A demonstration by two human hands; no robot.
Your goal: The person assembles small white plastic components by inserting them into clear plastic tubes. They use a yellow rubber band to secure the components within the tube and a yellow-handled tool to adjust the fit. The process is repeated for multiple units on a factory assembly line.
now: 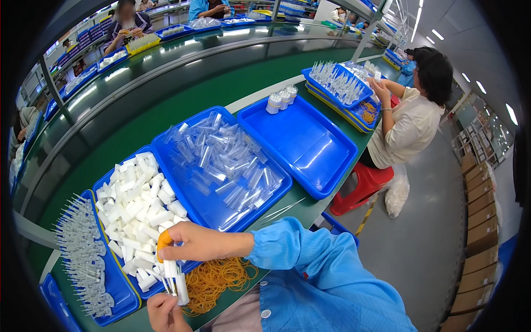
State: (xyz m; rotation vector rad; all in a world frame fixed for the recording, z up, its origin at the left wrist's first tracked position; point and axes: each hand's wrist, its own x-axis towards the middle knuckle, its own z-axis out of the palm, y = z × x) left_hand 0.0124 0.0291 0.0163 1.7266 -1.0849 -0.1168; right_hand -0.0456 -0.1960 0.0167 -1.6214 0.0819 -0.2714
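Note:
My right hand, in a blue sleeve with orange covers on its fingers, pinches a short white cylinder from above. Just below, my left hand is closed around the lower end of a small bundle of thin, shiny rods. Another white cylinder stands beside the rods, above the left fingertips. Whether the pinched cylinder sits on the rods I cannot tell. Both hands are over the near edge of a blue tray heaped with white cylindrical pieces. Yellow rubber bands lie piled on the table to their right.
Clear plastic tubes fill a blue tray beyond my hands. Farther right, another blue tray bears several white bundles. At left, a tray holds spiky translucent parts. Thin tweezers lie nearby. A co-worker sits at right above a red stool.

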